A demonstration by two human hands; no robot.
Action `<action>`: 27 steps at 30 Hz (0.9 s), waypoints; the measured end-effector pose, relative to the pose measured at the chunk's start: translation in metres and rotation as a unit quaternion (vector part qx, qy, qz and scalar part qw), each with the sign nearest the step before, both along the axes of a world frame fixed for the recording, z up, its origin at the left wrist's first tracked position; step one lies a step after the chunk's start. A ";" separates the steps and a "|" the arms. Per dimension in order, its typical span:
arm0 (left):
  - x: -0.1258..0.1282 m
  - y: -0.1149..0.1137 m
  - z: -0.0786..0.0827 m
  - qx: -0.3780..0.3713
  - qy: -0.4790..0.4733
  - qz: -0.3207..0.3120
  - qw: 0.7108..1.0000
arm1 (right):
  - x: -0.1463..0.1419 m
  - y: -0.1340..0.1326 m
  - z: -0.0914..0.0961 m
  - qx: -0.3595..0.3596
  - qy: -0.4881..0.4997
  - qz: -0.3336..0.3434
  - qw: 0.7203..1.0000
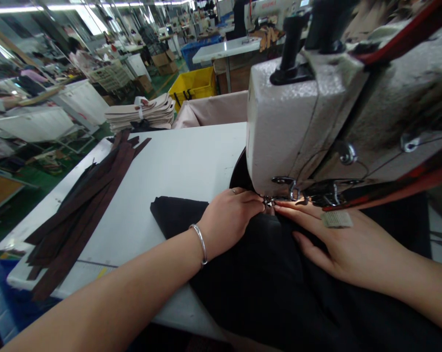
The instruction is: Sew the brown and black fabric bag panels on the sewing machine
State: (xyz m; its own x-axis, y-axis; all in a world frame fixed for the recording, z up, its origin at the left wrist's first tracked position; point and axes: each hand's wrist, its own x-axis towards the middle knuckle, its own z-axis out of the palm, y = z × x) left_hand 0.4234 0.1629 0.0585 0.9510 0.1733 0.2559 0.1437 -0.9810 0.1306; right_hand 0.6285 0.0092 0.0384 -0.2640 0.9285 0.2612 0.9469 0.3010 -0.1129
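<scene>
A black fabric piece (265,274) lies across the white sewing table (180,156) and runs under the head of a grey sewing machine (316,112). My left hand (230,217), with a silver bangle on the wrist, rests on the fabric with fingers curled and pressed against it right by the presser foot (268,200). Just right of the needle, my right hand (338,239) lies flat on the fabric with fingers stretched toward it. A small tan patch sits on its index finger.
A pile of dark brown strips (85,205) lies along the table's left side. Stacked beige pieces (143,113) sit at the far edge. A yellow bin (193,84), other tables and seated workers fill the hall behind.
</scene>
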 end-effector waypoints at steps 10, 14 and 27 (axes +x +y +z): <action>-0.001 0.011 -0.008 -0.006 0.006 -0.018 1.000 | 0.006 0.005 0.010 -0.007 0.018 0.044 0.999; -0.002 0.018 -0.014 -0.003 -0.003 -0.037 0.999 | 0.003 0.004 0.009 -0.009 0.032 0.032 0.999; -0.001 0.027 -0.024 0.020 -0.006 -0.044 0.999 | 0.000 0.002 0.002 -0.016 0.042 0.029 0.999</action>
